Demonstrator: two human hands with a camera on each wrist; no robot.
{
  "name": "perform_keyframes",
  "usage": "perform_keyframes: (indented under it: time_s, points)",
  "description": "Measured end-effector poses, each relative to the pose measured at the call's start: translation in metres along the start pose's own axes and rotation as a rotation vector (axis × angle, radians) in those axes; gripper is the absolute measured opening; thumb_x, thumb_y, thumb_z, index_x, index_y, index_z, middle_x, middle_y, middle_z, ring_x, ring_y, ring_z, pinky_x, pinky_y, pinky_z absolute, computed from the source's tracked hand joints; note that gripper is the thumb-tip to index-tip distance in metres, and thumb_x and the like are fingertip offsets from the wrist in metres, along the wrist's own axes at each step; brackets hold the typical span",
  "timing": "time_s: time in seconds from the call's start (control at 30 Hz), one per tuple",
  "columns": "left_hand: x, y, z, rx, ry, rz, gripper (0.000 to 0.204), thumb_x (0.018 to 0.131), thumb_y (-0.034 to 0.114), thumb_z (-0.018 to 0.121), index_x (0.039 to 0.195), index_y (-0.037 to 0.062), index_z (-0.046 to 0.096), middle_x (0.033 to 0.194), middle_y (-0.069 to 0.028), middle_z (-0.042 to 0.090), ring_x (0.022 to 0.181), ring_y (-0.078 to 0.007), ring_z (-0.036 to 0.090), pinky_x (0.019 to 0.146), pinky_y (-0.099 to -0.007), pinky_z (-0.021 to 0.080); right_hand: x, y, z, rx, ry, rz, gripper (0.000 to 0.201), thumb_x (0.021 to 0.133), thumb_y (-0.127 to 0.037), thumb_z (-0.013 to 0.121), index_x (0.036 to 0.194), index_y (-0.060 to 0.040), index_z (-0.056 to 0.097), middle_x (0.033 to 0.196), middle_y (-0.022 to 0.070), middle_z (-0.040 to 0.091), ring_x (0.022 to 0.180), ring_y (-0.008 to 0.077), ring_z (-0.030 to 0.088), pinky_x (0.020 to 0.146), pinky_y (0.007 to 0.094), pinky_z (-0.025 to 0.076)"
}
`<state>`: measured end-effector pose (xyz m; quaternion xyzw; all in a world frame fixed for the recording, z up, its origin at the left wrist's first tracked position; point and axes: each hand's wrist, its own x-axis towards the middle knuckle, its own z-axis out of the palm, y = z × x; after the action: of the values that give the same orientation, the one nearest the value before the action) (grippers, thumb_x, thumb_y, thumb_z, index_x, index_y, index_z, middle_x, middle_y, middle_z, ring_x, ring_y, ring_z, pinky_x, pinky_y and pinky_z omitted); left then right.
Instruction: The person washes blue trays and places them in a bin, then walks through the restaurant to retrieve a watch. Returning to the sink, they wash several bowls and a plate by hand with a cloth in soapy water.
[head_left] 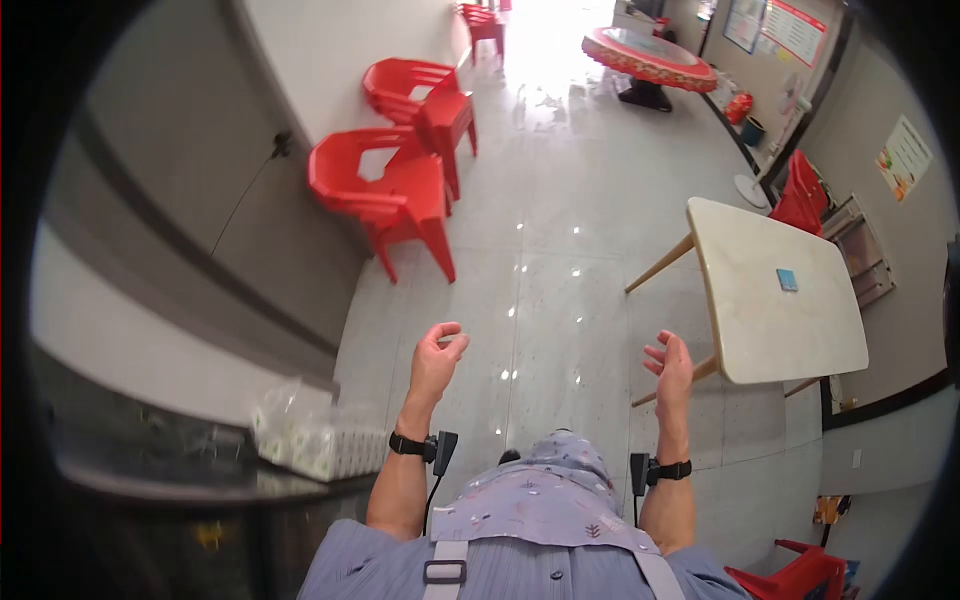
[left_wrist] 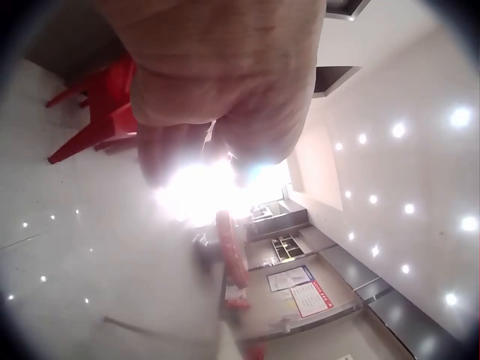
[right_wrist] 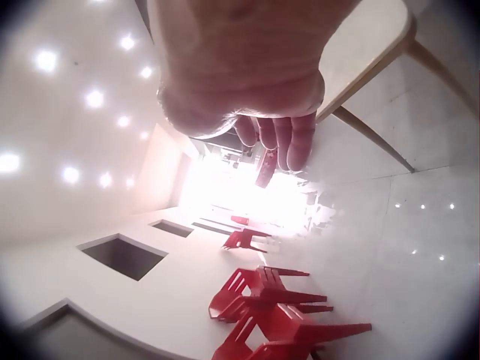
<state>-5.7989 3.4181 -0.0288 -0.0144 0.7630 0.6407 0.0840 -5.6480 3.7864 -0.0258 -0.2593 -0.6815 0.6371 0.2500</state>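
Both hands are raised in front of the body over the tiled floor (head_left: pixel 520 300), with nothing held. On the left, the left hand (head_left: pixel 436 362) has loosely bent fingers; the nearest thing ahead of it is a red plastic armchair (head_left: pixel 400 190). The right hand (head_left: pixel 672 365) hangs beside the near left corner of a pale table (head_left: pixel 775 310), its fingers relaxed. A small blue packet (head_left: pixel 787 280) lies on that tabletop. In the right wrist view, fingers (right_wrist: pixel 300 142) extend past the palm, while glare partly washes out the left fingertips in the left wrist view.
More red chairs (head_left: pixel 425 95) line the left wall. At the back right stands a round table (head_left: pixel 650 60) with a red patterned edge. A plastic-wrapped pack (head_left: pixel 320 430) sits on a dark counter (head_left: pixel 200 470) at the near left. Another red chair (head_left: pixel 800 575) is at the lower right.
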Motion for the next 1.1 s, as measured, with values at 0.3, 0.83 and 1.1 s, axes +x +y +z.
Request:
perform_keyframes:
  time_s: [0.3,0.83,1.1]
  points:
    - [0.312,0.037,0.139,0.059,-0.155,0.040,0.035,0.091,0.019,0.073,0.119,-0.0015,0.068,0.099,-0.0068,0.071,0.090,-0.0126,0.067,0.077,-0.0296,0.057,0.305,0.031,0.104,0.085,0.034,0.102,0.060,0.109,-0.049,0.046,0.134,0.0047,0.058,0.128,0.0146,0.063,0.105,0.0228,0.067,0.086,0.0351,0.056]
    - [0.800,0.071,0.202,0.066,0.081,-0.185,0.034,0.092,0.021,0.071,0.117,-0.0025,0.068,0.102,-0.0074,0.071,0.092,-0.0155,0.069,0.075,-0.0300,0.056,0.848,0.040,0.356,-0.045,-0.300,0.110,0.048,0.108,-0.042,0.050,0.125,0.0001,0.066,0.121,0.0098,0.068,0.095,0.0185,0.070,0.077,0.0318,0.057]
    - [1.146,0.161,0.315,0.242,-0.056,0.042,0.038,0.087,0.027,0.073,0.113,-0.0001,0.072,0.102,-0.0133,0.076,0.094,-0.0235,0.073,0.081,-0.0360,0.058,1.131,0.007,0.406,-0.248,-0.174,0.058,0.048,0.108,-0.041,0.050,0.127,0.0007,0.066,0.120,0.0106,0.069,0.100,0.0205,0.070,0.081,0.0337,0.057]
